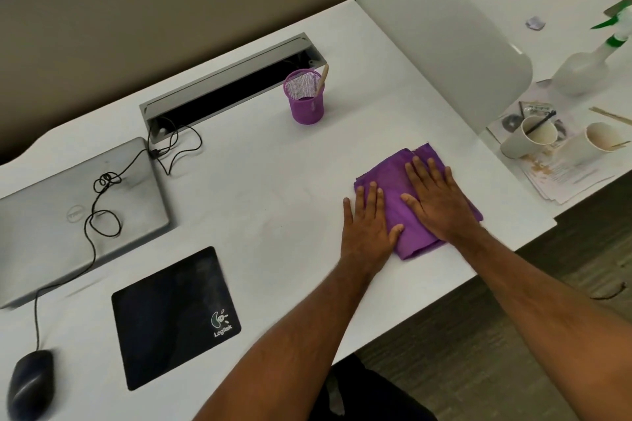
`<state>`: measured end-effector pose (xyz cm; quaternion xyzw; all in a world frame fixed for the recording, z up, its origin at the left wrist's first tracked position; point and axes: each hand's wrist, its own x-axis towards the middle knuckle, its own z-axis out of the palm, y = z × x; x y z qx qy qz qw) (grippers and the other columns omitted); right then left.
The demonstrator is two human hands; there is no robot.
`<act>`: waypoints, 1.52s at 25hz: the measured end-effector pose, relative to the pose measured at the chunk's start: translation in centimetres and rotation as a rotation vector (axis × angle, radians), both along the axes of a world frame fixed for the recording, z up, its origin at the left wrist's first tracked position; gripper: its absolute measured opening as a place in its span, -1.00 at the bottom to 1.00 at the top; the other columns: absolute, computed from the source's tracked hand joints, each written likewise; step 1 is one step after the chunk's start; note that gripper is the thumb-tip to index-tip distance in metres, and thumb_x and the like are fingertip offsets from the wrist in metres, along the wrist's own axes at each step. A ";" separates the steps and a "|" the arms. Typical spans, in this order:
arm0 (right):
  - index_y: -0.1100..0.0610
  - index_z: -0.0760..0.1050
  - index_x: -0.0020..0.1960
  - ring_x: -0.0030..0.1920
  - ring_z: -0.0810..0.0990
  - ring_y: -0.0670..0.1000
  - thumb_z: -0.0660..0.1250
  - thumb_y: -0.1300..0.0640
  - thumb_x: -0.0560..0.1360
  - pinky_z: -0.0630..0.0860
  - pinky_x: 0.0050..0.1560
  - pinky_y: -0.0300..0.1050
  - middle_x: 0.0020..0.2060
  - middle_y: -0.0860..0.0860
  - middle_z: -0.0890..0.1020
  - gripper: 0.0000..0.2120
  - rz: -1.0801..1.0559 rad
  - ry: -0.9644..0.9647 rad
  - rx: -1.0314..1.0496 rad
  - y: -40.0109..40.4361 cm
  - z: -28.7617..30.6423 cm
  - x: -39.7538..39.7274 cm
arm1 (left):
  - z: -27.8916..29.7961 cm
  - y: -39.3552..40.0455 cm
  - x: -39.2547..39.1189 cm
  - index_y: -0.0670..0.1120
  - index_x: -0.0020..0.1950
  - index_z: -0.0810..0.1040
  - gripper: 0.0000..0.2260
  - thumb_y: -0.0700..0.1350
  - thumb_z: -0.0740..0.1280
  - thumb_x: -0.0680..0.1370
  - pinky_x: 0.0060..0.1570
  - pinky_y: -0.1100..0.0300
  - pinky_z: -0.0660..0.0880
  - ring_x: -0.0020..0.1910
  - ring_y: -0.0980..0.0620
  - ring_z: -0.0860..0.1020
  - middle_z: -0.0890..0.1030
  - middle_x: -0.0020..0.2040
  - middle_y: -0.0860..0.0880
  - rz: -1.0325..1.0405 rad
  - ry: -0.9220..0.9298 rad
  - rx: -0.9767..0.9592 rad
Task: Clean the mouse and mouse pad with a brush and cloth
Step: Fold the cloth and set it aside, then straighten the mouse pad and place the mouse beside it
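A folded purple cloth (403,236) lies on the white desk (273,188) near its right edge. My left hand (367,222) rests flat on the cloth's left part, fingers straight. My right hand (436,198) presses flat on its right part, fingers spread. A black Logitech mouse pad (171,314) lies at the front left. The dark wired mouse (30,383) sits at the far left front, off the pad. A wooden brush handle (321,79) sticks out of a purple mesh cup (304,99) at the back.
A closed grey laptop (68,215) lies at the left with the mouse cable (99,212) looped over it. An open cable tray (232,85) runs along the back. On the neighbouring desk stand two used paper cups (526,137), papers and a spray bottle (588,61).
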<state>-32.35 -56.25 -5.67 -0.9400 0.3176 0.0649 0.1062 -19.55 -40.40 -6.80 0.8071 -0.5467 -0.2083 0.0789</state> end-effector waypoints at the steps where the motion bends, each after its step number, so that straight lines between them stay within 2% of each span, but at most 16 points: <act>1: 0.09 -0.16 0.68 0.67 -0.16 0.13 -0.29 -0.36 0.58 -0.15 0.64 0.20 0.68 0.06 -0.09 -0.20 0.004 0.002 -0.002 0.0 -0.1 -0.1 | 0.2 0.0 0.1 -0.09 0.68 -0.24 -0.26 0.30 -0.06 0.69 0.61 -0.11 -0.32 0.65 -0.08 -0.32 -0.23 0.70 -0.08 -0.006 0.005 0.003; 3: 0.10 -0.17 0.68 0.67 -0.17 0.13 -0.35 -0.38 0.57 -0.17 0.64 0.20 0.67 0.06 -0.12 -0.17 0.004 0.006 0.001 0.0 -0.1 -0.2 | 0.8 0.2 0.4 -0.10 0.69 -0.22 -0.27 0.29 -0.05 0.69 0.61 -0.09 -0.32 0.66 -0.08 -0.30 -0.21 0.70 -0.08 -0.013 0.027 -0.002; 8: 0.09 -0.16 0.68 0.67 -0.17 0.11 -0.20 -0.30 0.62 -0.14 0.65 0.19 0.68 0.05 -0.09 -0.24 -0.004 -0.063 -0.004 1.4 1.5 1.1 | 3.0 2.6 2.5 -0.09 0.70 -0.13 -0.30 0.25 0.02 0.71 0.62 -0.03 -0.31 0.67 -0.06 -0.24 -0.15 0.71 -0.05 0.024 0.055 -0.078; 12: 0.12 -0.12 0.68 0.67 -0.13 0.13 -0.18 -0.26 0.63 -0.12 0.65 0.19 0.68 0.06 -0.06 -0.27 0.046 -0.113 -0.001 4.3 2.7 4.1 | 4.3 6.5 5.0 -0.12 0.70 -0.08 -0.34 0.19 0.05 0.72 0.63 -0.04 -0.28 0.68 -0.06 -0.22 -0.14 0.71 -0.07 0.066 -0.014 -0.089; 16: 0.16 -0.06 0.67 0.66 -0.10 0.14 -0.18 -0.27 0.63 -0.09 0.65 0.18 0.66 0.07 -0.04 -0.24 0.125 -0.157 0.031 9.0 3.4 7.9 | 5.2 11.8 8.1 -0.14 0.70 -0.11 -0.34 0.16 0.04 0.73 0.62 -0.03 -0.30 0.67 -0.07 -0.23 -0.17 0.70 -0.07 0.175 -0.073 -0.058; 19: 0.18 -0.09 0.67 0.66 -0.14 0.12 -0.17 -0.28 0.65 -0.14 0.65 0.13 0.66 0.05 -0.07 -0.24 0.189 -0.160 0.070 12.9 3.4 10.3 | 5.5 16.7 10.4 -0.13 0.69 -0.15 -0.34 0.18 0.01 0.73 0.62 -0.03 -0.30 0.67 -0.06 -0.27 -0.21 0.70 -0.05 0.247 -0.105 -0.023; 22: 0.17 -0.13 0.67 0.67 -0.15 0.10 -0.05 -0.22 0.69 -0.19 0.65 0.07 0.66 0.05 -0.10 -0.29 0.244 -0.155 0.106 17.0 3.2 12.6 | 5.6 21.9 12.9 -0.12 0.69 -0.19 -0.34 0.20 -0.04 0.73 0.62 -0.03 -0.31 0.66 -0.05 -0.30 -0.25 0.69 -0.04 0.327 -0.148 0.023; 24: 0.16 -0.15 0.67 0.67 -0.16 0.09 -0.01 -0.17 0.69 -0.20 0.65 0.03 0.66 0.04 -0.13 -0.30 0.277 -0.140 0.120 19.9 3.3 14.2 | 5.7 25.4 14.6 -0.13 0.69 -0.18 -0.34 0.20 -0.04 0.73 0.61 -0.01 -0.32 0.66 -0.05 -0.29 -0.24 0.69 -0.05 0.394 -0.150 0.035; 28: 0.16 -0.18 0.67 0.66 -0.18 0.06 -0.11 -0.22 0.66 -0.21 0.65 0.00 0.65 0.02 -0.17 -0.28 0.331 -0.091 0.107 24.6 3.2 16.8 | 5.4 31.7 17.4 -0.13 0.70 -0.12 -0.34 0.19 -0.02 0.73 0.62 0.01 -0.30 0.67 -0.04 -0.25 -0.16 0.70 -0.04 0.499 -0.140 0.027; 33: 0.14 -0.18 0.67 0.67 -0.16 0.06 0.02 -0.17 0.71 -0.23 0.64 -0.02 0.67 0.03 -0.15 -0.30 0.341 -0.059 0.158 29.3 2.2 19.3 | 4.5 38.4 20.2 -0.13 0.70 -0.10 -0.35 0.16 0.03 0.73 0.63 0.03 -0.25 0.68 -0.04 -0.19 -0.11 0.71 -0.05 0.615 -0.105 0.017; 35: 0.14 -0.11 0.68 0.68 -0.09 0.06 0.05 -0.17 0.71 -0.16 0.65 -0.02 0.67 0.03 -0.09 -0.30 0.311 -0.065 0.185 30.8 1.8 19.8 | 4.1 40.5 21.0 -0.12 0.70 -0.13 -0.35 0.16 0.01 0.73 0.63 0.04 -0.26 0.68 -0.03 -0.21 -0.13 0.71 -0.04 0.642 -0.081 0.029; 38: 0.14 0.16 0.65 0.60 0.23 0.11 0.13 -0.20 0.68 0.20 0.54 0.05 0.64 0.07 0.21 -0.34 0.196 -0.074 0.127 32.7 1.6 20.4 | 3.7 42.6 21.9 -0.11 0.70 -0.15 -0.35 0.17 0.00 0.73 0.64 0.03 -0.23 0.68 -0.03 -0.21 -0.14 0.71 -0.04 0.687 -0.037 0.037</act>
